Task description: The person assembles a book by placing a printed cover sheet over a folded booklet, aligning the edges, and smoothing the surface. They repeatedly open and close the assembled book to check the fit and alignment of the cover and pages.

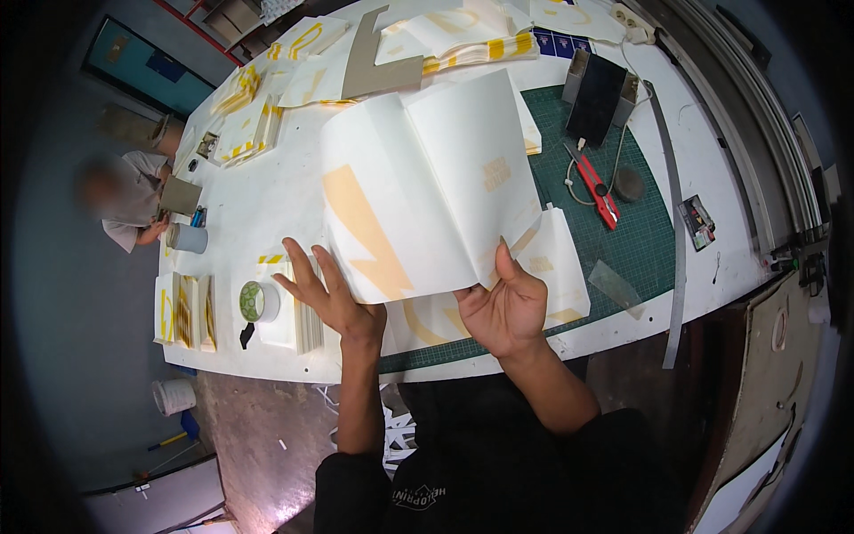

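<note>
A red cutter (598, 190) lies on the green cutting mat (645, 240) at right, near a dark box (594, 101); a metal ruler (680, 258) runs along the mat's right side. 1 person (133, 200) is at far left, 1 white bucket (173, 397) at lower left.

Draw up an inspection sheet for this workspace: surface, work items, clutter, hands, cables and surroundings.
Surface: white table with a green cutting mat on it.
Work items: creased white sheet with pale orange print, raised over the table.
Clutter: red cutter on the mat, long metal strip at its right, white round container at left, printed paper stacks at the far side.
Hands: right hand at the sheet's lower right, thumb in front; left hand at its lower left, fingers spread, grip unclear.
Cables: white cable looped beside the cutter.
Surroundings: another person at left; white bucket on the floor.
</note>
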`<state>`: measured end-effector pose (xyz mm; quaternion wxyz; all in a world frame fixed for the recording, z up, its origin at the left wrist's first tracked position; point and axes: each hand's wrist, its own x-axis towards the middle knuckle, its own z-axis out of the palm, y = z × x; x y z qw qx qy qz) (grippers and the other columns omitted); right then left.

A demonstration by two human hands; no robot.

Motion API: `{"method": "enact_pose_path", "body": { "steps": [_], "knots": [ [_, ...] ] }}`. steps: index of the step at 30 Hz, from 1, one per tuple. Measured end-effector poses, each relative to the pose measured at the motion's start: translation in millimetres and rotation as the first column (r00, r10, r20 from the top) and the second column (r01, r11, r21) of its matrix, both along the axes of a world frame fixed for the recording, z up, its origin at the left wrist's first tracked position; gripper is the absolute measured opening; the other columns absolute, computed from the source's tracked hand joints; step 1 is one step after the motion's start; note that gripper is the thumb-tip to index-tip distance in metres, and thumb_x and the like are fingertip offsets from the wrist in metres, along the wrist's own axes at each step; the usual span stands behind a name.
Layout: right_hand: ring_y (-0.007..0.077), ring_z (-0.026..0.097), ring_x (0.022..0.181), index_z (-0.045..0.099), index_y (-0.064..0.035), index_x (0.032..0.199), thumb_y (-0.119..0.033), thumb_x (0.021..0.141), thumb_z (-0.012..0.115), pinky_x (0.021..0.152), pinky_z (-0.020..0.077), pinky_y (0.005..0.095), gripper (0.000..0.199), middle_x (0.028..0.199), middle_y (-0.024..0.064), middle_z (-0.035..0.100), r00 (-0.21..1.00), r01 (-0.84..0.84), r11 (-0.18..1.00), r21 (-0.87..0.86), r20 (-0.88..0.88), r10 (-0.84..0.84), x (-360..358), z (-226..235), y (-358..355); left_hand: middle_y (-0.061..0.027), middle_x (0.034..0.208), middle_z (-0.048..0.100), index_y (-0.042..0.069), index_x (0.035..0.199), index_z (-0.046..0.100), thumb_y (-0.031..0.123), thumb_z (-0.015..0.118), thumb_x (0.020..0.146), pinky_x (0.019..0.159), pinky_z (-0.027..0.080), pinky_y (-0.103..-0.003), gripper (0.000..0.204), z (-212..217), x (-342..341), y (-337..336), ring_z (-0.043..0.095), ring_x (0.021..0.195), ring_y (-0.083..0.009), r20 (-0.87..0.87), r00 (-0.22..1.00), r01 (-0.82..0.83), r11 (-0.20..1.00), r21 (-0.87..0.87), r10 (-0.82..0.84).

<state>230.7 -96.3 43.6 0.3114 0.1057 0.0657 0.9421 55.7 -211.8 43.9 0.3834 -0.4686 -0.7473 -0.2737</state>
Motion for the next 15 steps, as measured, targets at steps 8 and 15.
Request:
{"method": "enact_pose_path", "body": {
  "steps": [8,15],
  "knots": [
    [0.0301,0.058,0.141,0.04,-0.0051,0.158,-0.019,0.115,0.042,0.122,0.0464,0.0486,0.046,0.153,0.0155,0.059,0.999,-0.03,0.996,-0.082,-0.027,0.028,1,3,-2,-0.0377,0.166,0.031,0.008,0.167,0.029,0.048,0.077,0.095,0.124,0.004,-0.074,0.095,1,5,-12,0.032,0.157,-0.0515,-0.049,0.999,0.0,1.0,0.027,0.002],
    [0.0257,0.065,0.131,0.046,-0.0015,0.153,-0.017,0.113,0.051,0.115,0.0496,0.0408,0.044,0.143,0.0135,0.065,0.96,0.147,0.987,0.068,0.233,-0.159,7,24,1,-0.0399,0.167,0.025,0.006,0.169,0.022,0.051,0.071,0.098,0.125,0.005,-0.073,0.097,2,9,-19,0.026,0.159,-0.0515,-0.026,1.0,0.008,0.994,-0.111,-0.011]
  ]
}}
